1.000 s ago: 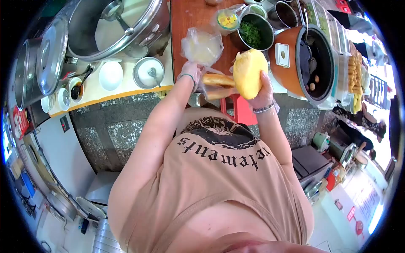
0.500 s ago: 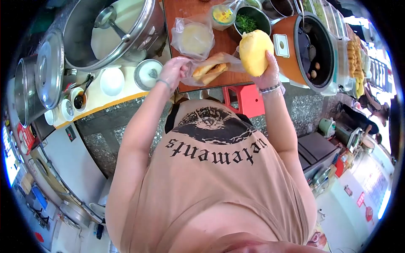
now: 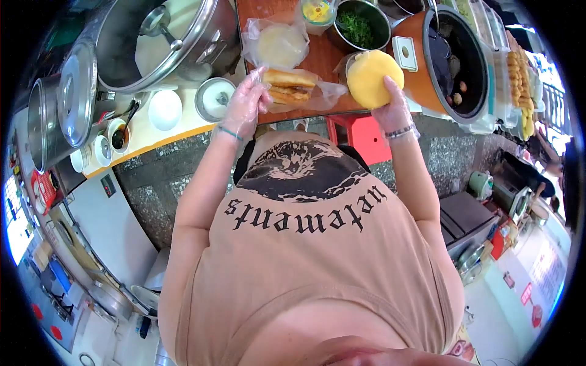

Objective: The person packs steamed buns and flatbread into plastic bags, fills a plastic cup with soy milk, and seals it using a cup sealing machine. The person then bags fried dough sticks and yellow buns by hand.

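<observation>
My left hand [image 3: 244, 105], in a clear plastic glove, pinches the edge of a clear bag holding a browned, filled bread [image 3: 289, 86] over the front edge of the wooden table [image 3: 329, 56]. My right hand [image 3: 394, 113], also gloved, grips a round yellow bun [image 3: 373, 79] with the thumb on its upper face. The far end of the bag reaches close to the bun. Behind the bread lies a plastic bag with pale contents [image 3: 281, 46]. A metal pot of chopped greens [image 3: 356, 29] stands behind the bun.
A large steel pot with a ladle [image 3: 155, 24] stands at the left, near a white bowl [image 3: 163, 110] and a lidded metal bowl [image 3: 215, 99]. An orange cooker [image 3: 415, 76] with dark liquid is at the right. A red stool [image 3: 368, 141] is below the table edge. A person is partly visible far right.
The bagged bread has come off my chest side onto the table's front area and turned level. The yellow bun has tilted to show its round face. My hands are farther apart than a second ago.
</observation>
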Demonstrator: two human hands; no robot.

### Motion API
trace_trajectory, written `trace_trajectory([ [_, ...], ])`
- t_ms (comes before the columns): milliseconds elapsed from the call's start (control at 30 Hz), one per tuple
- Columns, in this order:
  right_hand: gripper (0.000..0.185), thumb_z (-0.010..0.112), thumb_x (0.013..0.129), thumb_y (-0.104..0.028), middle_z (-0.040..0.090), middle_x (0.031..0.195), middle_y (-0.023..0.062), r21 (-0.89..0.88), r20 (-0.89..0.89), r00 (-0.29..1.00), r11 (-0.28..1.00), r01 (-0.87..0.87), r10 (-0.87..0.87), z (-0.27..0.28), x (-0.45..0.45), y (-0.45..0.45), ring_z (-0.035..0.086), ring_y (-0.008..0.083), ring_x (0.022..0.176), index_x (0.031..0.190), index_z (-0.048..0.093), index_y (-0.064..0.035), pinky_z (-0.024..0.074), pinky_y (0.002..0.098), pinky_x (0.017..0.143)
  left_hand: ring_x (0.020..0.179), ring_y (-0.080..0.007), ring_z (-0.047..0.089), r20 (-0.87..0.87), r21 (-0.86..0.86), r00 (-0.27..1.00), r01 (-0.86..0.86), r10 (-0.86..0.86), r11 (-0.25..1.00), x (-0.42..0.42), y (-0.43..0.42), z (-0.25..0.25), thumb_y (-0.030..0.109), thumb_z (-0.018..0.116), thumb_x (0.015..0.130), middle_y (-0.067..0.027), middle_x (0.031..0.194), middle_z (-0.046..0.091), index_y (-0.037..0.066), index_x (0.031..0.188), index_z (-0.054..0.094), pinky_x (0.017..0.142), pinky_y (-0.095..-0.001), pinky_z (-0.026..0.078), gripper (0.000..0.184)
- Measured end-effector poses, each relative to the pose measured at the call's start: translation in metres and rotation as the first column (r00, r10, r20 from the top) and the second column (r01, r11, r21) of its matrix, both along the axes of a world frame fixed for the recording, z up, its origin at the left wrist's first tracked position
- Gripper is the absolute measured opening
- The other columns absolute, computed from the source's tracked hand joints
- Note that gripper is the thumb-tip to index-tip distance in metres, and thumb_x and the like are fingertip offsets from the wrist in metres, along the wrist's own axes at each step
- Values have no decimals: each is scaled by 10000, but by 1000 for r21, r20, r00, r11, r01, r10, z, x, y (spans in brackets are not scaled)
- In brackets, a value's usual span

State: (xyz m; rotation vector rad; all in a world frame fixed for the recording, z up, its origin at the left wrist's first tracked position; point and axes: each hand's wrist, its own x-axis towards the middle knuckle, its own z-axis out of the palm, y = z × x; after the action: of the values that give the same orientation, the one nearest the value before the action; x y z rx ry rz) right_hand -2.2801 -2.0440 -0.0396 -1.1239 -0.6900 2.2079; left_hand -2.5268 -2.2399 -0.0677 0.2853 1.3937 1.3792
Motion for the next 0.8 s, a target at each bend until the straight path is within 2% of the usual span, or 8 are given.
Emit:
trace_trajectory([
  [233,468,625,883,-185,564,1262,112,-241,-183,973,953,-183,141,22,-85,-66,562,274,1154,1299,462,-44,437,453,1023,606,-51,429,81,19,995,-57,55,998,20,10,7,110,435,962,25,725,514,97,1402,417,552,-175,373,440],
  [367,453,635,880,-167,577,1238,106,-259,-224,956,935,-244,187,-53,-106,-70,582,260,1124,1280,470,-31,482,414,972,612,-49,440,261,-121,903,-319,340,940,22,19,22,148,421,984,22,751,510,85,1376,438,544,-169,386,397],
  [500,428,640,869,-163,608,1168,88,-164,65,940,933,-321,335,-58,-94,-59,621,236,1043,1258,497,-56,521,372,900,594,-48,427,102,35,981,-168,163,985,19,-2,-8,100,428,975,12,745,484,90,1392,419,520,-169,381,417],
  [567,410,638,861,-170,634,1112,94,233,379,830,825,-515,410,-83,-86,-59,631,222,1011,1233,522,-45,524,353,870,588,-47,424,109,33,980,-173,169,984,22,0,-8,77,428,971,7,738,476,92,1398,412,514,-168,380,427],
  [600,426,659,825,-207,651,1057,127,415,551,751,661,-626,365,-84,-83,-58,636,243,988,1199,550,-36,509,358,858,586,-48,425,129,50,979,-166,159,985,23,0,-10,59,424,969,3,739,477,90,1404,404,514,-166,379,437],
  [633,426,659,825,-207,651,1057,127,417,550,751,659,-626,365,-86,-79,-57,636,243,988,1199,550,-36,509,358,858,585,-49,425,150,64,978,-158,147,985,25,0,-11,41,421,966,-1,740,479,87,1409,396,513,-164,379,446],
  [700,464,696,777,-262,655,1025,160,427,795,549,405,-808,258,-82,-70,-59,633,284,972,1171,578,-49,488,377,875,589,-50,429,147,72,978,-157,145,985,28,1,-12,47,415,974,-1,740,479,87,1412,393,516,-163,379,440],
  [800,468,697,760,-285,651,1036,175,445,807,546,375,-813,226,-82,-68,-61,620,330,979,1164,590,-75,476,400,872,597,-52,434,158,56,973,-178,167,982,32,0,-8,63,422,980,-4,742,481,88,1411,394,520,-162,382,432],
])
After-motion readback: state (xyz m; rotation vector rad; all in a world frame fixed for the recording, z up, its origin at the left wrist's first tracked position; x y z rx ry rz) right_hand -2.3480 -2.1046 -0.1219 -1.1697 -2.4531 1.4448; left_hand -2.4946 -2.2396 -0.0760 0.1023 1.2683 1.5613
